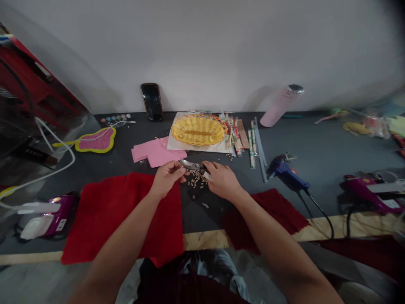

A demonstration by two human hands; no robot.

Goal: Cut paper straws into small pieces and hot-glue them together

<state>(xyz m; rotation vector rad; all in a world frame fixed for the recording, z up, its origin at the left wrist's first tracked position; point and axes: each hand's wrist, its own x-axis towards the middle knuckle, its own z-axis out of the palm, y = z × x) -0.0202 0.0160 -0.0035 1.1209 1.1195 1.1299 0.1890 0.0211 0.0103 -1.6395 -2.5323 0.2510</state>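
Observation:
My right hand (pixel 221 180) is wrapped round the handles of a pair of pruning shears (pixel 190 165), whose curved blade points left. Close to the blade tip, my left hand (pixel 167 178) is closed in a pinch; whatever lies between its fingers is too small to make out. Under both hands, small cut pale pieces (pixel 196 180) are scattered on the dark tabletop. Just beyond sits a yellow oval wicker basket (pixel 199 130) on a white sheet (pixel 177 143). Pink felt pieces (pixel 156 154) lie beyond my left hand.
Red cloth (pixel 110 211) covers the front left, and a darker red cloth (pixel 275 211) lies under my right forearm. To the right are thin sticks (pixel 252 145), a blue glue gun (pixel 289 174) and a pink bottle (pixel 281 105). A phone (pixel 152 102) leans on the wall.

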